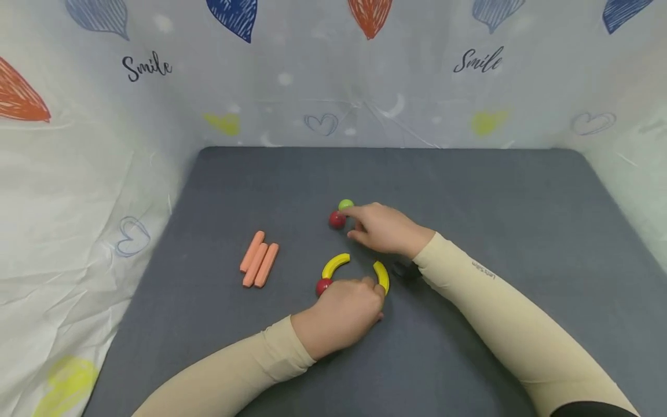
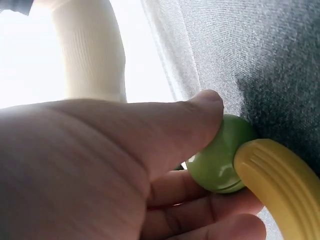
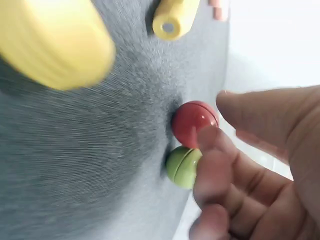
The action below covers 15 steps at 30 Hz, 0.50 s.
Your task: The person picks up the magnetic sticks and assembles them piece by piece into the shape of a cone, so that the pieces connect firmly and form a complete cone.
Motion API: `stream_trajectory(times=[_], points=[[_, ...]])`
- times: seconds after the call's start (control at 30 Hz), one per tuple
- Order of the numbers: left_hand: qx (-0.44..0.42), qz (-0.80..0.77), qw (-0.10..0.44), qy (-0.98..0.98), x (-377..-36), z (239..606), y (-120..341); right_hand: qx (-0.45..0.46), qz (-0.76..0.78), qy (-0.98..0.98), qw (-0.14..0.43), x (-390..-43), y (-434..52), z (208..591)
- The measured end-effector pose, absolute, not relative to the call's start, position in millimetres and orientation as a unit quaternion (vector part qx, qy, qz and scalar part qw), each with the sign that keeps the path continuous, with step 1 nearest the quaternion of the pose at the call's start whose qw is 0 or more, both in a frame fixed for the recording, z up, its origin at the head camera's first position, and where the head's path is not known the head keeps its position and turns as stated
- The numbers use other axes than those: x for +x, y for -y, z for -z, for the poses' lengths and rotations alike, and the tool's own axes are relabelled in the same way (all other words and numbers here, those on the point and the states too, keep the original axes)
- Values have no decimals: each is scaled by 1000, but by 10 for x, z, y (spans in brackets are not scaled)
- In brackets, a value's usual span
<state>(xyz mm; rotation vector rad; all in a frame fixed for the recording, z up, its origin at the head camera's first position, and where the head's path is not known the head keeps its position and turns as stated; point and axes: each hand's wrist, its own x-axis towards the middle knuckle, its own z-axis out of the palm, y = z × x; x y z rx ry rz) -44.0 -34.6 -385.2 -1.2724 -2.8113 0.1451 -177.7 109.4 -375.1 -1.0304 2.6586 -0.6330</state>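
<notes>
Over the near middle of the table, my left hand (image 1: 341, 313) pinches a green ball (image 2: 217, 162) between thumb and fingers; the ball meets the end of a yellow curved piece (image 1: 383, 273). A second yellow curved piece (image 1: 334, 264) lies to the left, its lower end against a red ball (image 1: 323, 286) that the left hand partly covers. Farther back, my right hand (image 1: 388, 229) reaches with its index finger to another red ball (image 1: 336, 220) and green ball (image 1: 346, 204), which sit side by side. In the right wrist view its thumb and fingers are apart near these balls.
Several orange sticks (image 1: 266, 265) lie close together on the left of the dark grey table (image 1: 469, 191). A dark object, mostly hidden, is under the right wrist. A white printed curtain (image 1: 286, 75) borders the table at the back and sides.
</notes>
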Motion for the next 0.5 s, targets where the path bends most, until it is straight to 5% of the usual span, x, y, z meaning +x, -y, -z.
stream_trajectory(times=[0.5], points=[[-418, -49, 27, 907, -434, 3834, 379, -331, 134, -928, 109, -1947, -811, 3771]])
